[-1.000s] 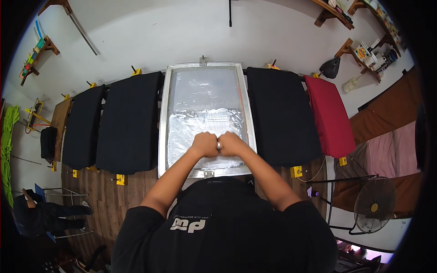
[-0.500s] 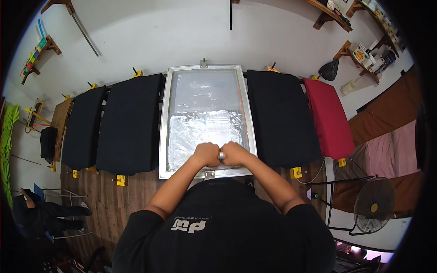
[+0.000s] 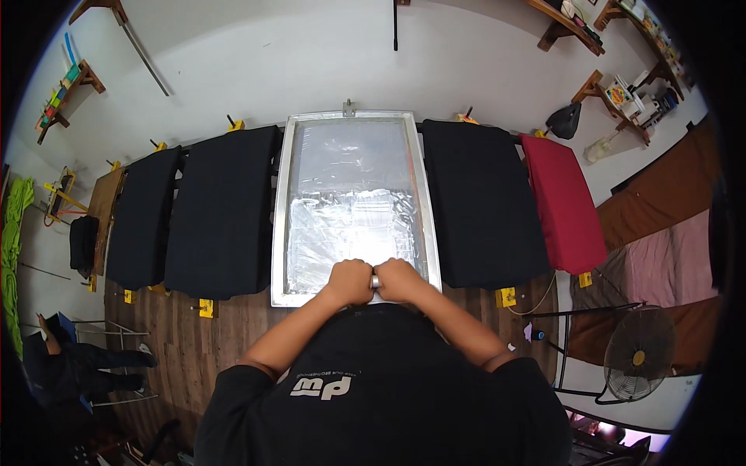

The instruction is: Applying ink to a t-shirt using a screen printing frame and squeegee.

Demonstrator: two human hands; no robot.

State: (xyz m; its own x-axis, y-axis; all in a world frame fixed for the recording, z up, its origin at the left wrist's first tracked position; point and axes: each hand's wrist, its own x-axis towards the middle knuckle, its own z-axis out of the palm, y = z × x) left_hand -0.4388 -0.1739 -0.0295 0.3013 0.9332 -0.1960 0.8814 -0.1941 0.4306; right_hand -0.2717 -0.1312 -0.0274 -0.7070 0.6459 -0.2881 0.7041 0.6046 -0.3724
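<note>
A screen-printing frame (image 3: 280,210) with a silver metal border lies in front of me, its mesh grey at the far half and shiny with whitish, streaky ink at the near half. Over its near end, my left hand (image 3: 350,281) and my right hand (image 3: 400,280) are side by side, both closed round a squeegee (image 3: 376,282). Only a short silver piece of its handle shows between the fists; the blade is hidden under them.
Black fabric-covered boards (image 3: 221,210) flank the frame on both sides, with a red one (image 3: 561,203) farther right. Yellow clamps (image 3: 206,308) stick out below. A standing fan (image 3: 639,357) is at the right; a person (image 3: 93,361) sits at the lower left.
Both hands have come toward me with the squeegee, from over the mesh to the frame's near edge. The frame has stayed in place.
</note>
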